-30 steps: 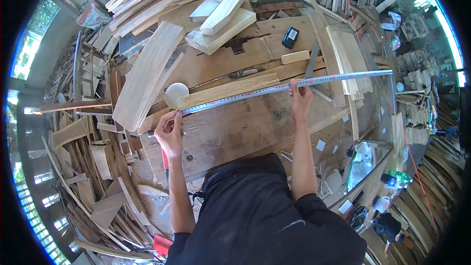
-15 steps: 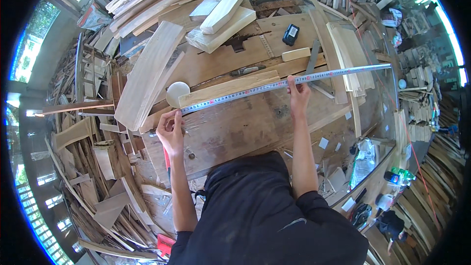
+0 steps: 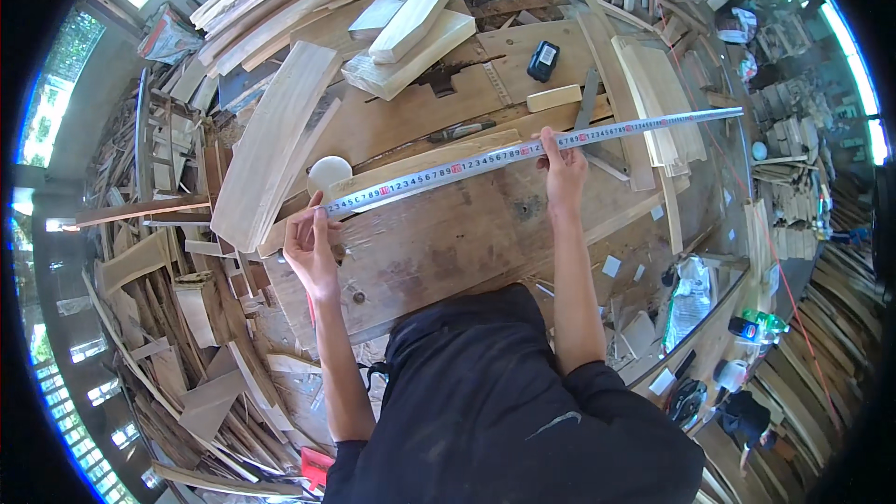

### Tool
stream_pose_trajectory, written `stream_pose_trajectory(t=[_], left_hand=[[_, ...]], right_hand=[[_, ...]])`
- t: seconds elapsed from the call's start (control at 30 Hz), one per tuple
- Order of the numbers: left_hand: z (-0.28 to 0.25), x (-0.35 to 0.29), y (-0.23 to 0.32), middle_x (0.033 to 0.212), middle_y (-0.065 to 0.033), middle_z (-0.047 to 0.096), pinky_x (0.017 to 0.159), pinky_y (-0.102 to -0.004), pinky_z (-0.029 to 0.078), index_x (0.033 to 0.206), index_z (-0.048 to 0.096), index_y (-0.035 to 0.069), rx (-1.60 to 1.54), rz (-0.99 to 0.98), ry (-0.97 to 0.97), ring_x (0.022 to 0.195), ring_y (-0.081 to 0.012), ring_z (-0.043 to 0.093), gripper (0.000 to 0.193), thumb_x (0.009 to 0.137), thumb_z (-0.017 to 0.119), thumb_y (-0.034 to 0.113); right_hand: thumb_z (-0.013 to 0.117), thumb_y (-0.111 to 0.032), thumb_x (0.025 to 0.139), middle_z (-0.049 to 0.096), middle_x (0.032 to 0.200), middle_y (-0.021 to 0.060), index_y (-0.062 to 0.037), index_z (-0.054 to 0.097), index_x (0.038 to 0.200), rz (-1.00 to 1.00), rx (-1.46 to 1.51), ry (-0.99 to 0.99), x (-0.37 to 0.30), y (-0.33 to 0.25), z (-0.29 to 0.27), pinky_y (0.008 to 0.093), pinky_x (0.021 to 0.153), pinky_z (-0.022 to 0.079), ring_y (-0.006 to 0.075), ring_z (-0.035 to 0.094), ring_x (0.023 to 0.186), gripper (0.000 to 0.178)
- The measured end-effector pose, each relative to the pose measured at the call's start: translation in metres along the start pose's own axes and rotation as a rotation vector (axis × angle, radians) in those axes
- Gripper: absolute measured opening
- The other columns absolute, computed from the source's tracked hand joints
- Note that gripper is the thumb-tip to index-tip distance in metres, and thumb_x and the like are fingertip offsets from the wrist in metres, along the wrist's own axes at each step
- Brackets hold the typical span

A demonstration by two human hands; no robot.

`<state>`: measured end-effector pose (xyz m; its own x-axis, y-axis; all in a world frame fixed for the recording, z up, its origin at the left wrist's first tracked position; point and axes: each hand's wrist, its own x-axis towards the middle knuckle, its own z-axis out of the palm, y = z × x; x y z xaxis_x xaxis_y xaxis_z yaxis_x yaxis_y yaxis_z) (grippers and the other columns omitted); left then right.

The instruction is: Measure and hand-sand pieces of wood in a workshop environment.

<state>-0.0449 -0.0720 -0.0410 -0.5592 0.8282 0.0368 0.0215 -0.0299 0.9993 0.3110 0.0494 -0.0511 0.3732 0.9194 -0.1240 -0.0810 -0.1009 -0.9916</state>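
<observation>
A long white measuring tape strip (image 3: 448, 168) with black and red markings stretches between my two hands, slanting up toward the right. My left hand (image 3: 310, 247) pinches its left end between thumb and fingers. Farther along, my right hand (image 3: 563, 175) grips the strip, and the free end runs on past it to the right. Just behind the tape lies a narrow light wood strip (image 3: 420, 159), partly covered by it. A round white disc-like thing (image 3: 329, 175) sits beside the wood strip's left end, next to my left hand. Underneath is the worn wooden workbench (image 3: 439, 247).
Thick wood blocks (image 3: 411, 47) are stacked at the back, with a wide board (image 3: 280, 140) to the left. A small dark device (image 3: 543, 61), a pale wood block (image 3: 553, 98) and a metal blade (image 3: 586, 101) lie beyond the tape. Lean boards (image 3: 653, 93) stand right; scrap wood (image 3: 177, 336) heaps left.
The tape's left part has come nearer me and covers more of the wood strip. My left hand has shifted slightly left and its fingers have changed position. The view has moved a little.
</observation>
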Motion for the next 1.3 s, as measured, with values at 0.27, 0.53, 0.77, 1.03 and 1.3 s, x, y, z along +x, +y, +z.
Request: stream_pose_trajectory(t=[0.27, 0.53, 0.77, 1.03, 1.3], left_hand=[[0.006, 0.003, 0.002, 0.116, -0.0168, 0.078, 0.073, -0.0237, 0.056, 0.111, 0.065, -0.001, -0.006, -0.081, 0.025, 0.077, -0.0117, 0.071, 0.017, 0.107, 0.066, 0.016], [0.013, -0.002, 0.004, 0.087, -0.0084, 0.078, 0.05, -0.0181, 0.035, 0.111, 0.063, 0.005, 0.095, -0.102, 0.055, 0.064, -0.0036, 0.065, 0.015, 0.108, 0.065, 0.02], [0.001, -0.018, -0.003, 0.083, -0.0059, 0.075, 0.056, -0.018, 0.038, 0.11, 0.062, 0.005, 0.106, -0.102, 0.044, 0.069, -0.0026, 0.063, 0.013, 0.109, 0.063, 0.018], [-0.01, -0.063, 0.006, 0.084, -0.006, 0.073, 0.061, -0.0185, 0.039, 0.106, 0.057, 0.007, 0.128, -0.109, 0.042, 0.067, -0.0032, 0.057, 0.012, 0.109, 0.062, 0.017], [-0.024, -0.103, -0.008, 0.099, -0.0126, 0.077, 0.06, -0.0179, 0.04, 0.105, 0.053, 0.009, 0.065, -0.197, 0.015, 0.076, -0.0071, 0.067, 0.014, 0.11, 0.062, 0.018]], right_hand=[[0.073, -0.036, 0.102, 0.08, 0.105, 0.0098, -0.0042, 0.072, 0.112, 0.057, 0.031, -0.107, 0.001, -0.024, 0.004, 0.0273, 0.069, 0.059, 0.0126, 0.075, 0.091, 0.034], [0.067, -0.034, 0.106, 0.079, 0.108, 0.0187, -0.0014, 0.068, 0.114, 0.077, 0.115, -0.186, 0.0, -0.017, -0.004, 0.034, 0.08, 0.065, 0.0222, 0.079, 0.094, 0.033], [0.066, -0.031, 0.107, 0.078, 0.111, 0.0209, 0.001, 0.066, 0.116, 0.103, 0.142, -0.18, -0.017, -0.015, -0.013, 0.036, 0.083, 0.066, 0.0247, 0.079, 0.099, 0.033], [0.061, -0.032, 0.11, 0.078, 0.114, 0.0171, -0.0037, 0.067, 0.106, 0.144, 0.139, -0.142, -0.057, 0.007, -0.046, 0.0301, 0.083, 0.062, 0.0164, 0.075, 0.094, 0.029], [0.049, -0.037, 0.115, 0.072, 0.126, 0.0214, -0.0047, 0.068, 0.105, 0.109, 0.173, -0.159, -0.098, 0.038, -0.073, 0.0339, 0.098, 0.054, 0.0195, 0.07, 0.11, 0.038]])
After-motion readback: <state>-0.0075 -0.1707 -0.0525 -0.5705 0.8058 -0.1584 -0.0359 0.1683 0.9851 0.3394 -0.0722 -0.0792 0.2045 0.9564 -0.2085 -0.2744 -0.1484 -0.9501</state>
